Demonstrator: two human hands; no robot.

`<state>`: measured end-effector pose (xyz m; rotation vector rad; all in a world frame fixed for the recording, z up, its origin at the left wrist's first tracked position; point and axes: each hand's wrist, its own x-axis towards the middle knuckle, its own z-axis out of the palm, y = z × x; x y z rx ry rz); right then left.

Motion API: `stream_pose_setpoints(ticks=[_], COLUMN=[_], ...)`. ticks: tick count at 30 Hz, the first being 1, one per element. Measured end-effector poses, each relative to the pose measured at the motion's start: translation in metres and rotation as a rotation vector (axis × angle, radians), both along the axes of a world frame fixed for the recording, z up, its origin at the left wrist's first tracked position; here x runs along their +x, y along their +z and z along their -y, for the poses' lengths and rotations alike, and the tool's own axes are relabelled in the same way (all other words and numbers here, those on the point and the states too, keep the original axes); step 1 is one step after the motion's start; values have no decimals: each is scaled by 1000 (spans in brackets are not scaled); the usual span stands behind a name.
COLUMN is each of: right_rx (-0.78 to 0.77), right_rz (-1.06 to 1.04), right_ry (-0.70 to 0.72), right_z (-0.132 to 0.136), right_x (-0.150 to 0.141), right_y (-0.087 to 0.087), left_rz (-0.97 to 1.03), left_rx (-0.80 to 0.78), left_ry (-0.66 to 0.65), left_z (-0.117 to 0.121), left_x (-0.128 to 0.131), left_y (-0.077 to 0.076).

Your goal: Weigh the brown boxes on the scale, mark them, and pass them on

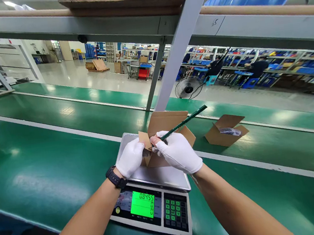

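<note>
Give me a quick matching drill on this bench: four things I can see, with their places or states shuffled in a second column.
Things:
1. open cardboard box
2. dark green rod
3. scale display
4. second cardboard box

Places or states:
A. lit green, showing digits
B. lying on the belt, right of the scale
C. on the scale platter, under both gloved hands
D. pinched in the right hand, slanting up to the right

Pairs: 1-C, 2-D, 3-A, 4-B
</note>
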<state>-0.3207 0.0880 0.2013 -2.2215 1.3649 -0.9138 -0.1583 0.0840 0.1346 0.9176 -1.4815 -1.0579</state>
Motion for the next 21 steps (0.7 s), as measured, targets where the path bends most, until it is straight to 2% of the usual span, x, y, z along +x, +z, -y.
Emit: stream_pose_setpoints(ticks=[4, 15, 18, 21], right_rx=[24, 25, 104, 130], right_rz=[16, 78, 323, 797], right_ry=[-47, -46, 5, -24], right_z=[-2, 2, -5, -16], right_x=[3, 4, -2, -20], right_y=[3, -5, -5, -6], left_rz=[1, -25, -53, -26], left_rx=[13, 34, 40, 14], left_ry=[1, -4, -25, 45], left_z=[-1, -2, -5, -6], left_x=[-1, -2, 0, 1], left_y=[-1, 0, 2, 4])
